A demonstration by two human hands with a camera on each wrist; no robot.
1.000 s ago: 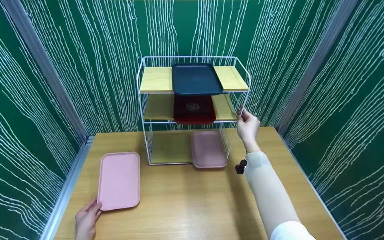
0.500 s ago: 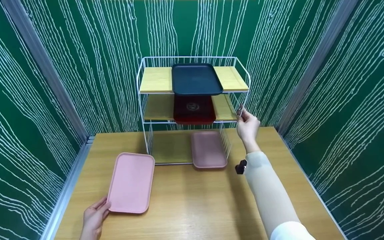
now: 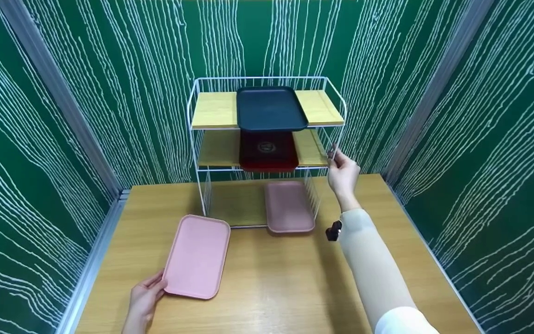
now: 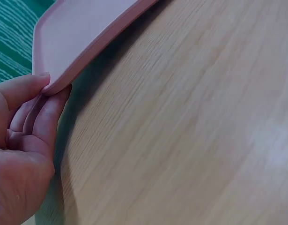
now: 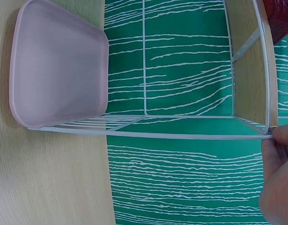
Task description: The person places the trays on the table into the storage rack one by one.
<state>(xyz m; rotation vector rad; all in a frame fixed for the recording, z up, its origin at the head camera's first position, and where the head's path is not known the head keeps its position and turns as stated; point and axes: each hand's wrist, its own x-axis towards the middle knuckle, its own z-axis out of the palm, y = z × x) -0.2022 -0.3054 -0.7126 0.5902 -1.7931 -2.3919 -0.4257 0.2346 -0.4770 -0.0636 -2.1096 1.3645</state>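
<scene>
My left hand (image 3: 145, 297) pinches the near left corner of a pink tray (image 3: 197, 257), thumb on top and fingers beneath. In the left wrist view the tray's edge (image 4: 94, 49) stands above the table. The tray's far end is in front of the rack's lower left corner. My right hand (image 3: 344, 175) grips the right front post of a white wire rack (image 3: 196, 174) at the middle shelf. A second pink tray (image 3: 290, 206) lies at the right of the bottom level. A red tray (image 3: 268, 155) is on the middle shelf and a dark blue tray (image 3: 271, 109) on the top shelf.
The rack stands at the back of a wooden table (image 3: 267, 287). Green walls (image 3: 146, 93) with white streaks enclose the back and both sides. Yellow wood boards (image 3: 216, 109) form the rack's shelves.
My left hand has carried the pink tray to the right, and the tray has turned so its far end leans right. My right hand stays on the rack post.
</scene>
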